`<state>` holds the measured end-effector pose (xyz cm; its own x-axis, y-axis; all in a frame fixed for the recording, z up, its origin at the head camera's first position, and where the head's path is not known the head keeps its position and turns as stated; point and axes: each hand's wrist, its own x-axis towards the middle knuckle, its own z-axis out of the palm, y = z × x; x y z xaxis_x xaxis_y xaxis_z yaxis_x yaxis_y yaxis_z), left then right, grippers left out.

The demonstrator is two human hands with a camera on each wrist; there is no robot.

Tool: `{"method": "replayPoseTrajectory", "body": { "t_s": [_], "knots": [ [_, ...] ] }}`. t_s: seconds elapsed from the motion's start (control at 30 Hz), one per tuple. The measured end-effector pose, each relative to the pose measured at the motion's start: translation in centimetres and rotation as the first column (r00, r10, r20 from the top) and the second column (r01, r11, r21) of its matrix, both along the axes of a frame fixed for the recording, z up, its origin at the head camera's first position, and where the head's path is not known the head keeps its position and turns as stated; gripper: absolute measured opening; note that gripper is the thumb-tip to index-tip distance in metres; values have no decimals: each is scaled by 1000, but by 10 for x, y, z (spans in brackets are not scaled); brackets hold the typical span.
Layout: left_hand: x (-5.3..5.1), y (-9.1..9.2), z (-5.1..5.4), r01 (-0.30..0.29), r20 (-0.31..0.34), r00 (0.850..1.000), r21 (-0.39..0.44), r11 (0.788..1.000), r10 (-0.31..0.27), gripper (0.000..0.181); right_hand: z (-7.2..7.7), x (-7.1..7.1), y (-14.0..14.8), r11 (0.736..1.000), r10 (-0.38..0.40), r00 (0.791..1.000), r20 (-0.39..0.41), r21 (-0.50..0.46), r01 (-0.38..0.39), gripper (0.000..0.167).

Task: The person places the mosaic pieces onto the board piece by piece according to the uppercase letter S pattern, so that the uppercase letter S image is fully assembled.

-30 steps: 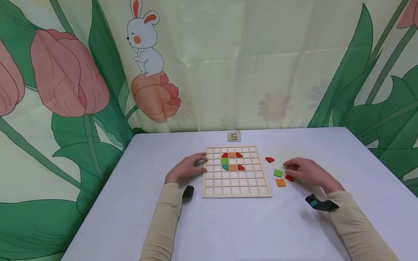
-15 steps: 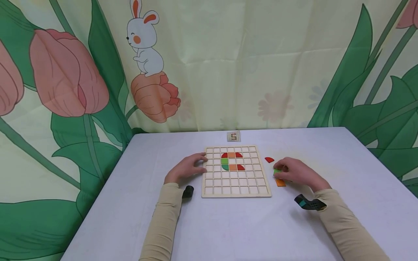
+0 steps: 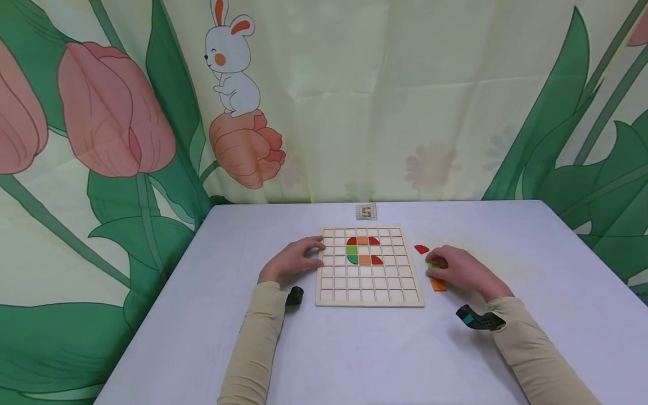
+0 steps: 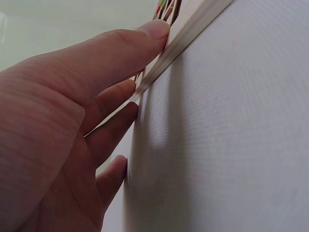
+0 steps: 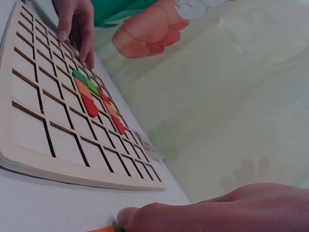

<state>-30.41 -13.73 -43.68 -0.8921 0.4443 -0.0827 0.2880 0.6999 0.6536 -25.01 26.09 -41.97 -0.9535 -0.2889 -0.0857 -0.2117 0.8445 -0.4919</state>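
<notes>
Right hand (image 3: 464, 271): had moved inward, pinched green square tile (image 3: 433, 266) right of gridded wooden board (image 3: 369, 305) | left hand (image 3: 291, 261): fingers relaxed, touched board's left edge | inlaid tiles (image 3: 364, 259): unchanged; work apparently stood at pick-up

Soft, even light on the table (image 3: 374, 354) here; faint shadow by the right sleeve (image 3: 536, 343). Wrist views dimmer, backdrop (image 5: 231, 92) blurry.

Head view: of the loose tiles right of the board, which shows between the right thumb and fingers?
The green tile, framed by the right hand; the orange tile lies nearer the person, the red tile farther off.
</notes>
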Motion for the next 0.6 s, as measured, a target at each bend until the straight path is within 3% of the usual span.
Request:
{"method": "replayPoseTrajectory", "body": {
  "t_s": [0.17,0.6],
  "knots": [
    [1,-1,1,7,5,1000,5,1000,-7,44,0,-1,1,1000,-10,1000,28,-2,10,33],
    [2,1,1,-12,18,1000,-3,1000,12,43,0,0,7,1000,-24,1000,7,-1,24,32]
  ]
}}
